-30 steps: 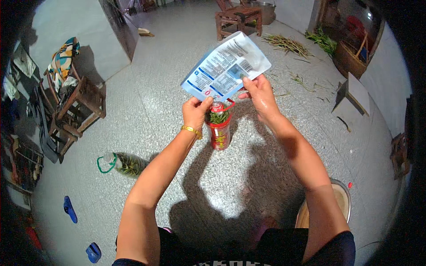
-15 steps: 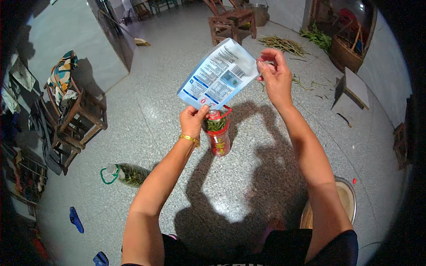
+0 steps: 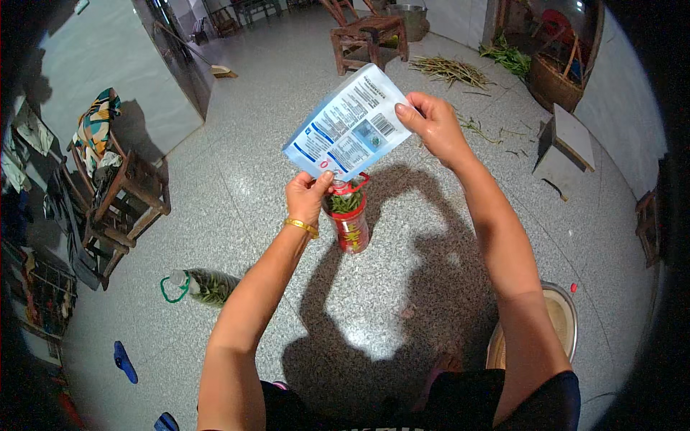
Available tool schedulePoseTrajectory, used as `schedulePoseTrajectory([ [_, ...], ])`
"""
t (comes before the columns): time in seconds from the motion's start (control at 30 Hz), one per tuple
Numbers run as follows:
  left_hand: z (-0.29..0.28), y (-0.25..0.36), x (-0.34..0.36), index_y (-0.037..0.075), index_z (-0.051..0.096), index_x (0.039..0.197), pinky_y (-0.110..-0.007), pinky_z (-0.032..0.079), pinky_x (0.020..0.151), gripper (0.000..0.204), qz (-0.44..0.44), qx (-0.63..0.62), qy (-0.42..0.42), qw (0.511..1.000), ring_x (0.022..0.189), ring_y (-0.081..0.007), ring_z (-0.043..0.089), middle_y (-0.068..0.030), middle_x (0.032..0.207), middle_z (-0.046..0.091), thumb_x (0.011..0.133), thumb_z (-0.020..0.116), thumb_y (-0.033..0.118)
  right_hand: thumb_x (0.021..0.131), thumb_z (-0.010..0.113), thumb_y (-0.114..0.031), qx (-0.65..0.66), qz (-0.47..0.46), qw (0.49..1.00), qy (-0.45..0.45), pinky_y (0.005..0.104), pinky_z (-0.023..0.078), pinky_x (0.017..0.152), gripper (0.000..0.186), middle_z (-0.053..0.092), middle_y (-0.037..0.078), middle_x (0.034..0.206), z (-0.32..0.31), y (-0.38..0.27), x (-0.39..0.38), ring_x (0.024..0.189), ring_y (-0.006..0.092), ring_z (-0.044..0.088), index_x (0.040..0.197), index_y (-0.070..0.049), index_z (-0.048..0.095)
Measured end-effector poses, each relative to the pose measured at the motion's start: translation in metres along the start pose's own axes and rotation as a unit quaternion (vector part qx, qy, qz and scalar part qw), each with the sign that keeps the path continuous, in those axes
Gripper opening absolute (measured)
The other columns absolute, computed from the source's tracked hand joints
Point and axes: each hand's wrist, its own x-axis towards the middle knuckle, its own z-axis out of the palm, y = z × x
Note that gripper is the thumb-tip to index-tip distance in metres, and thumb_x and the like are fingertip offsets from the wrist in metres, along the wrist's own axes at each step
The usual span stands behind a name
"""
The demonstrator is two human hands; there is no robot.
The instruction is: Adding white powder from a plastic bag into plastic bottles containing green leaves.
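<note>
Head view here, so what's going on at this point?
A person holds up a blue-and-white bag, its left hand pinching the lower edge and its right hand gripping the right side. In the picture, the bag's lower edge meets the top of a red bottle filled with green leaves; whether they touch isn't clear. Another leaf-filled bottle is off to the left.

A home, shown by a wooden chair (image 3: 369,34), blue slippers (image 3: 125,361) and a broom (image 3: 222,71).
</note>
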Motion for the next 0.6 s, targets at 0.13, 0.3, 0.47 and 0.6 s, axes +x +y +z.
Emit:
schedulePoseTrajectory([
  [0.13,0.003,-0.003,-0.001,0.003,0.06,0.086,-0.021,0.043,0.056,0.014,-0.007,-0.01,-0.005,1.0,0.062,-0.0078,0.052,-0.0028,0.078,0.061,0.076,0.063,0.012,0.081,0.056,-0.023,0.18,0.014,0.984,-0.004,0.0275,0.043,0.063,0.021,0.059,0.003,0.077,0.008,0.009,-0.002,0.073,0.013,0.056,0.092,-0.006,0.058],
  [0.3,0.003,-0.001,0.002,0.003,0.06,0.087,-0.021,0.043,0.056,0.013,-0.005,-0.017,0.005,1.0,0.063,-0.0082,0.053,-0.0024,0.078,0.061,0.076,0.063,0.011,0.082,0.056,-0.02,0.375,0.044,0.924,0.068,0.0252,0.044,0.069,0.04,0.054,0.005,0.099,0.023,-0.012,-0.019,0.081,0.0114,0.054,0.117,-0.006,0.042],
  [0.47,0.0,-0.007,0.002,0.002,0.059,0.086,-0.022,0.043,0.057,0.014,-0.017,-0.012,0.007,1.0,0.063,-0.008,0.053,-0.0025,0.077,0.061,0.076,0.063,0.011,0.081,0.058,-0.019,0.4,0.155,0.902,-0.052,0.0215,0.042,0.064,0.033,0.056,0.004,0.094,0.053,0.019,-0.04,0.081,0.0093,0.053,0.109,-0.005,0.049],
  [0.6,0.003,0.001,0.0,0.002,0.059,0.086,-0.022,0.043,0.059,0.015,-0.015,-0.029,0.003,0.999,0.064,-0.0088,0.054,-0.0028,0.078,0.061,0.076,0.064,0.012,0.08,0.059,-0.019,0.345,0.171,0.92,-0.069,0.0205,0.04,0.052,0.019,0.06,0.005,0.078,0.068,0.017,-0.044,0.064,0.0089,0.054,0.09,-0.003,0.058],
])
